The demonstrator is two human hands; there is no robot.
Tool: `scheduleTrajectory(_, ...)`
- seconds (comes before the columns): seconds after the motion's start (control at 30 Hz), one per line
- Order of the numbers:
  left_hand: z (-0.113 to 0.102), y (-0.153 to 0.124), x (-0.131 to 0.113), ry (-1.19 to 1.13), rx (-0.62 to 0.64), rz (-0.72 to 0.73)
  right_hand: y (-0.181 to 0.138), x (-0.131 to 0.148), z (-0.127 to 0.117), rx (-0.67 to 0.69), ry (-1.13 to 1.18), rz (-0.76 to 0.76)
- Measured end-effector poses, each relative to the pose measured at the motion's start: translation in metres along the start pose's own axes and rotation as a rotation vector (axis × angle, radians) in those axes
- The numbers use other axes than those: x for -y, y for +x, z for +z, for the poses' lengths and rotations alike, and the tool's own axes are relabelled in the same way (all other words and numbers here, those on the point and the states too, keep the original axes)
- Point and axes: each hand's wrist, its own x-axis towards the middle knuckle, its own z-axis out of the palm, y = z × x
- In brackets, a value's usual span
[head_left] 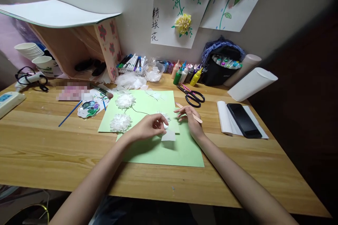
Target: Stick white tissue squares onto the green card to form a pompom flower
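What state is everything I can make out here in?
Left hand, holding small white paper
Right hand, holding wooden stick
White flowers, fluffed
Green sheets, overlapping
Scissors, lying down, blades hard to judge
Phone, screen dark
Palette, paint-smeared
Black bag, open, pens inside
Paper cups, stacked

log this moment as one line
left hand: pinching white paper | right hand: holding wooden stick | below: green sheets | nearby: white flowers, scissors

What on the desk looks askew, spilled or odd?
The upper sheet sits offset on the lower sheet, edges out of line. White scraps lie heaped loosely in front of the pens. No clear spill shows.
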Motion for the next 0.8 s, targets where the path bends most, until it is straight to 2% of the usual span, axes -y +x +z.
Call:
scheduleTrajectory(0.2, 0.01, 0.004, 0.009, 0.142, -0.145, 0.051, -0.001, 0.002, 0.0, 0.013, -0.005, -0.034)
scheduleTrajectory(0.33, 0.01, 0.008, 0.007, 0.229, -0.249, 0.127, -0.011, 0.002, -0.003, -0.047, -0.036, -0.208)
scheduleTrajectory(0.4, 0.011, 0.011, 0.007, 0.3, -0.29, 0.158, -0.017, 0.001, -0.004, -0.036, -0.065, -0.291)
scheduleTrajectory(0.6, 0.015, 0.018, 0.014, 0.372, -0.341, 0.179, -0.025, 0.001, -0.002, 0.283, -0.293, -0.558)
scheduleTrajectory(0.8, 0.016, 0.019, 0.018, 0.381, -0.364, 0.185, -0.021, 0.002, 0.002, 0.374, -0.484, -0.665)
